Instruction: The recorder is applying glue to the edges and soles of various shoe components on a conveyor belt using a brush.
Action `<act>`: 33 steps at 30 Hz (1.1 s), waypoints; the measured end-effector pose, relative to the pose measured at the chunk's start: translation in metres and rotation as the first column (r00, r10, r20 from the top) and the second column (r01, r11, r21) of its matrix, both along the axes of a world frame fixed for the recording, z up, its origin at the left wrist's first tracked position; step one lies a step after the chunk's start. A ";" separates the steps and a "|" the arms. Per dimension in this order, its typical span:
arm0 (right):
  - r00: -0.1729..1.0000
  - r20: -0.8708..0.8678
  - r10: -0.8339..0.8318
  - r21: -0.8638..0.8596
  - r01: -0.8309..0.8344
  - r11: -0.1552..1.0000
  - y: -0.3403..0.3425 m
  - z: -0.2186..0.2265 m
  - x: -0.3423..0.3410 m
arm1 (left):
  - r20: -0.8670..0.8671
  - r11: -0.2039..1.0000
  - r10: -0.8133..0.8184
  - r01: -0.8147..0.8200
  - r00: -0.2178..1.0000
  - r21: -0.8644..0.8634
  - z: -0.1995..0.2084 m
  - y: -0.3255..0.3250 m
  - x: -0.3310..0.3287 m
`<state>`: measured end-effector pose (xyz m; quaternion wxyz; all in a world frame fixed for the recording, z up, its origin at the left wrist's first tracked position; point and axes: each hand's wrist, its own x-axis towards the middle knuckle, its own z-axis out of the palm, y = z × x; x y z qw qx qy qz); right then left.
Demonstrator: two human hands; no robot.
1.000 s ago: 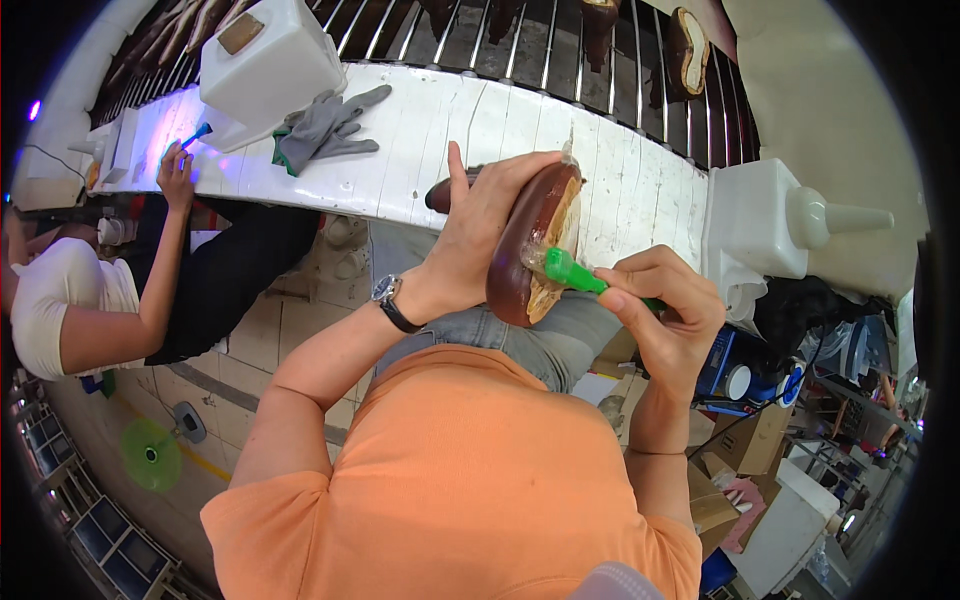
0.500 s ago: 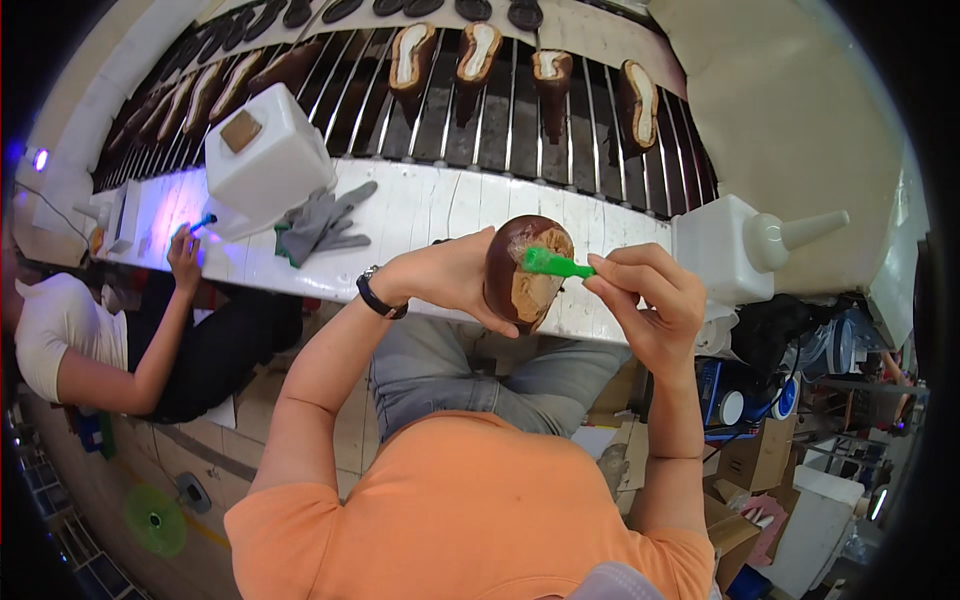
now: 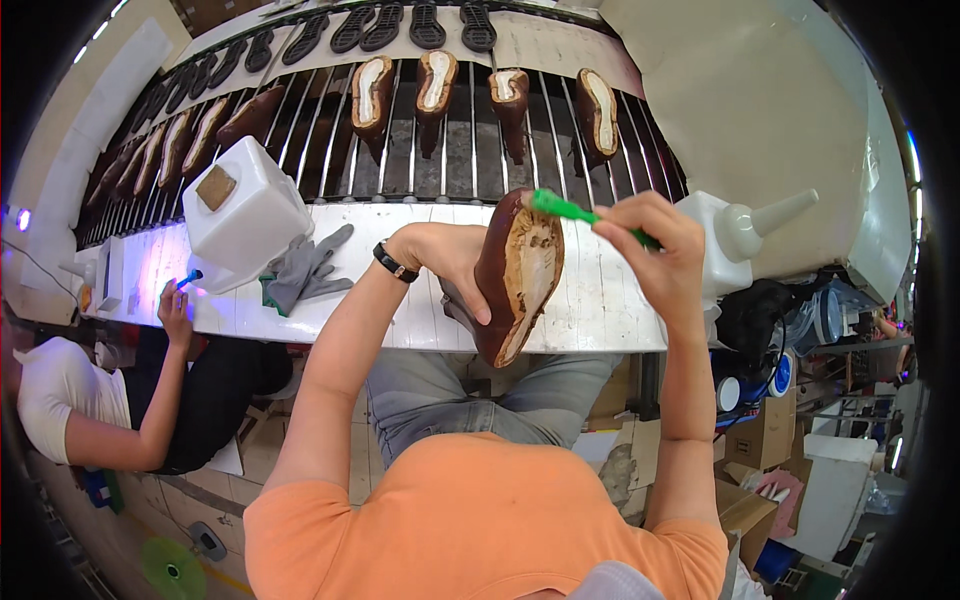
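A dark brown shoe upper point(image 3: 488, 262) is tilted over the white bench, its tan and whitish underside showing. My left hand point(image 3: 447, 258) grips it round the side, thumb on the brown surface; the other fingers are largely hidden behind it. Pinched in my right hand point(image 3: 662, 238) is a green-handled brush point(image 3: 566, 207). The brush's tip meets the far end of the upper, at the rim of the underside.
Beyond the white bench point(image 3: 400, 325) runs a roller conveyor point(image 3: 440, 178) with several brown uppers, and black soles point(image 3: 381, 28) behind. A white jug point(image 3: 240, 215) and grey glove point(image 3: 305, 272) lie left, a spouted white bottle point(image 3: 722, 235) right. At left another person's hand point(image 3: 175, 315) holds a blue brush.
The upper has turned and tilted, so its underside shows along its length. The brush has moved from the middle of the underside to its far end. My view has shifted slightly.
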<state>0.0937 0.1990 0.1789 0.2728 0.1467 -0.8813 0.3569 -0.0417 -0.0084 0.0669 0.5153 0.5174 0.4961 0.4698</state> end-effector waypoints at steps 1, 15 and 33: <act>1.000 -0.012 0.019 0.008 -0.019 1.000 -0.001 0.000 0.000 | 0.008 1.000 0.003 -0.003 1.000 -0.027 0.000 0.001 0.000; 0.961 0.183 0.206 -0.110 -0.188 0.976 0.015 -0.078 0.001 | 0.064 0.980 0.199 -0.198 0.978 -0.023 -0.017 -0.023 -0.005; 0.233 0.412 -0.881 0.260 0.897 0.359 0.151 -0.118 0.208 | 0.632 0.512 0.733 -0.816 0.252 -0.267 -0.099 -0.003 0.059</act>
